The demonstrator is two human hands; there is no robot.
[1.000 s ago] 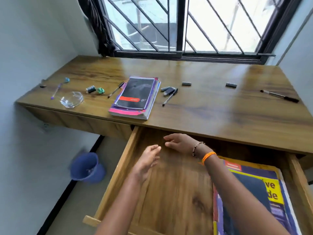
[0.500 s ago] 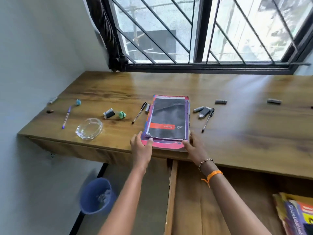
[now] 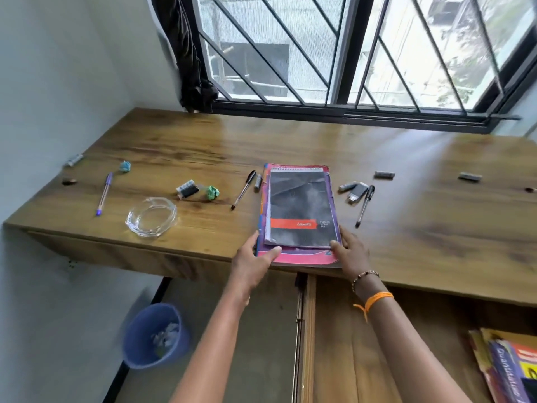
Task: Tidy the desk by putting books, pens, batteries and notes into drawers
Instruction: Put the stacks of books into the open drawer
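A stack of books (image 3: 299, 210), a dark notepad on pink and purple covers, lies at the desk's (image 3: 421, 245) front edge. My left hand (image 3: 255, 263) grips its near left corner, thumb on top. My right hand (image 3: 350, 251) grips the near right corner. Below the desk an open wooden drawer (image 3: 343, 344) holds a yellow and purple book (image 3: 508, 370) at its right. Black pens (image 3: 244, 189) (image 3: 365, 205) lie either side of the stack, a purple pen (image 3: 104, 193) far left. Batteries (image 3: 384, 174) (image 3: 469, 177) (image 3: 347, 186) lie to the right. Crumpled notes (image 3: 212, 192) (image 3: 125, 166) lie on the left.
A glass ashtray (image 3: 151, 216) sits near the left front edge. A small black and white block (image 3: 187, 189) lies beside the green note. A blue waste bin (image 3: 154, 334) stands on the floor under the desk's left side. A barred window (image 3: 348, 53) runs behind the desk.
Both hands rose out of the open drawer to the desk's front edge and took hold of the book stack's near corners. The view swung left and up.
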